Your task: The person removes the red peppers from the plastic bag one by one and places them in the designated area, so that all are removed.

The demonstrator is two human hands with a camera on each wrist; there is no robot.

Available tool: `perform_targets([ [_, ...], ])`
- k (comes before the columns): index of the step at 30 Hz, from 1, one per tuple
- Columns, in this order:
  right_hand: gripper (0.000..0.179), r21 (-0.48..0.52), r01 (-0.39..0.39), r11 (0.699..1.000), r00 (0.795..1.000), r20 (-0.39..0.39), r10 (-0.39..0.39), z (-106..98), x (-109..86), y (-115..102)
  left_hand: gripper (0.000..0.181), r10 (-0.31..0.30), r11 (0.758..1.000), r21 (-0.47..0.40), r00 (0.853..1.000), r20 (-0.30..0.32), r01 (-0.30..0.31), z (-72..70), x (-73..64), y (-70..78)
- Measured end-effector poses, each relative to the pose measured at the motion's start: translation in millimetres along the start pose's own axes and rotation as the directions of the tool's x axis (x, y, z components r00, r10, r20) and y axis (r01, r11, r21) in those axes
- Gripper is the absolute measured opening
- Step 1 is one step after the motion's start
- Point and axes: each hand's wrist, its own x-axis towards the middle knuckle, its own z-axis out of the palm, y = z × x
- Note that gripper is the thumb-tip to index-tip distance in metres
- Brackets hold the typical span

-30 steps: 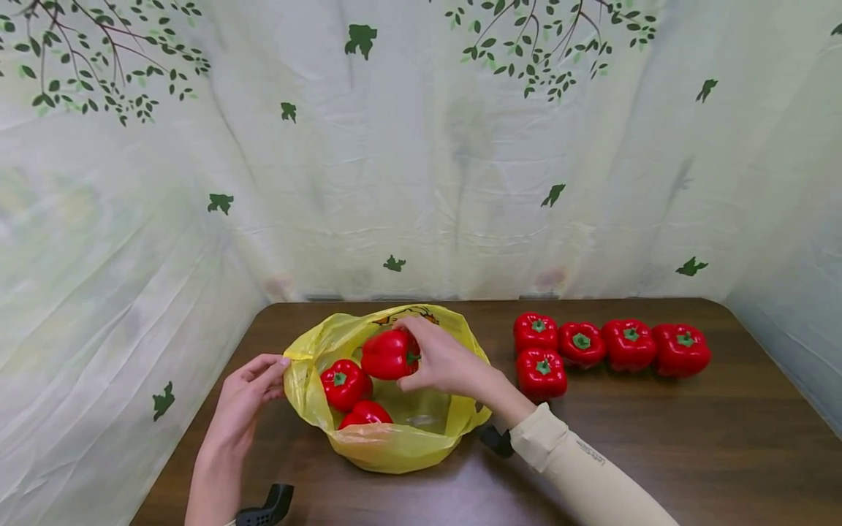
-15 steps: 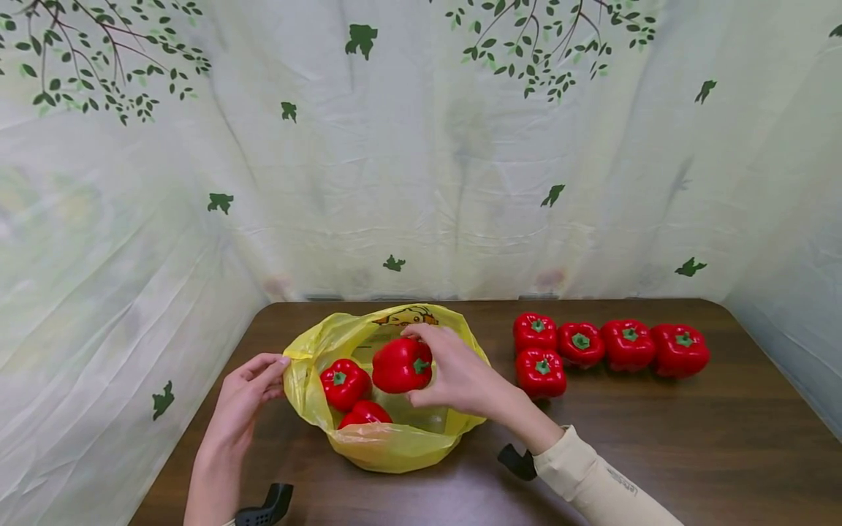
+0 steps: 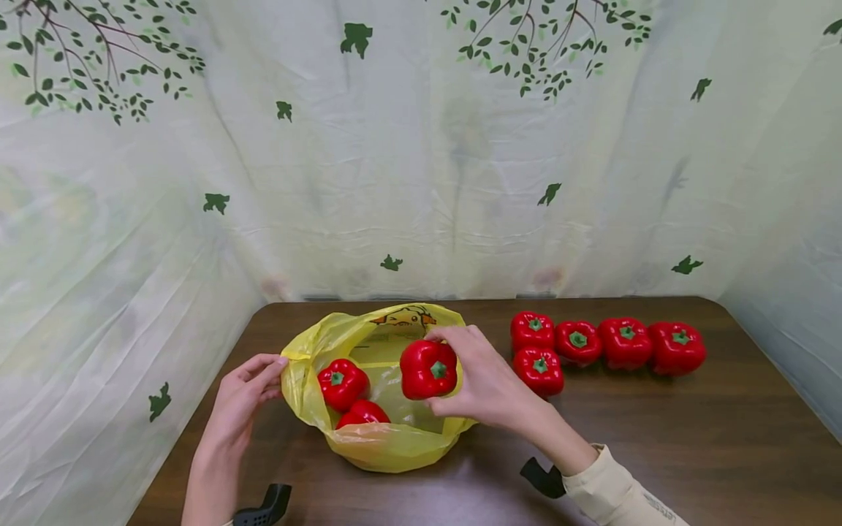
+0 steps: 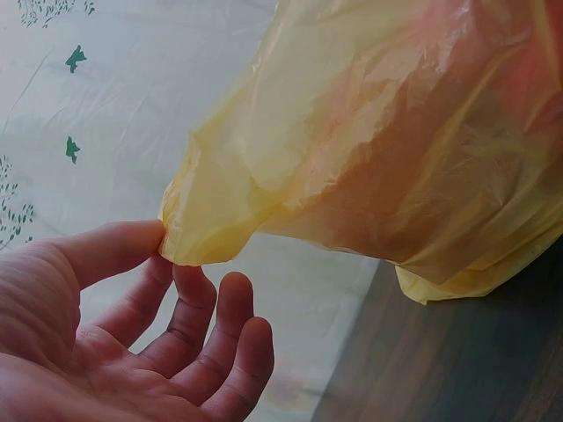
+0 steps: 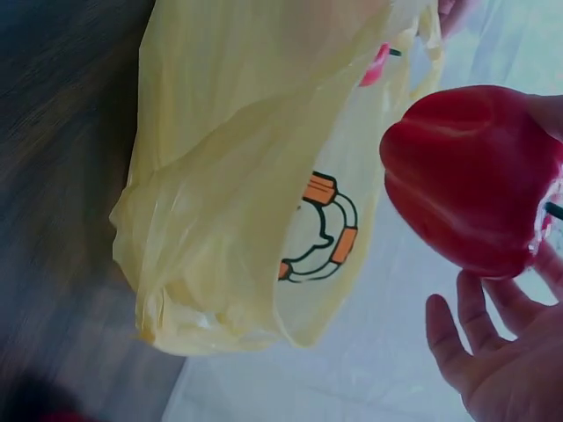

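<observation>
A yellow plastic bag (image 3: 388,454) stands open on the table, a cartoon print on its inner back wall. My left hand (image 3: 241,398) pinches the bag's left rim between thumb and forefinger; in the left wrist view the other fingers curl loosely beside the plastic (image 4: 352,141). My right hand (image 3: 483,380) grips a red bell pepper (image 3: 427,369) above the right part of the bag's mouth, its green stem turned toward the head camera. The right wrist view shows this pepper (image 5: 466,176) held beside the bag's opening. Inside the bag at left lie two red bell peppers (image 3: 343,384), the nearer one partly hidden by the rim.
On the brown table (image 3: 658,446), several red bell peppers (image 3: 627,342) stand in a row at the back right, with one more (image 3: 539,370) in front of the row's left end. A leaf-printed curtain (image 3: 460,183) hangs behind and along the sides.
My right hand has drawn the held pepper rightward, away from the peppers in the bag, and its stem has turned toward the head camera. The left hand keeps its place on the rim.
</observation>
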Motion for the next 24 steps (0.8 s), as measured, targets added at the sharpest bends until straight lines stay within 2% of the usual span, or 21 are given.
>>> perform_targets([
  [5, 0.07, -0.02, 0.028, 0.999, 0.999, -0.034, -0.029, -9.6, -9.8, 0.0, 0.017, -0.002, 1.0, -0.005, 1.0, 0.001, 0.002, -0.6, 0.3, -0.9],
  [13, 0.074, -0.026, 0.01, 1.0, 0.996, -0.09, -0.012, -28.7, -25.1, 3.2, 0.017, 0.004, 1.0, -0.01, 1.0, 0.003, -0.004, -0.3, -0.3, -0.1],
  [24, 0.077, -0.002, -0.139, 0.99, 0.982, -0.125, 0.138, -57.3, -50.1, 9.8, 0.02, 0.01, 1.0, 0.008, 1.0, 0.001, -0.01, 0.4, -0.6, 0.8],
])
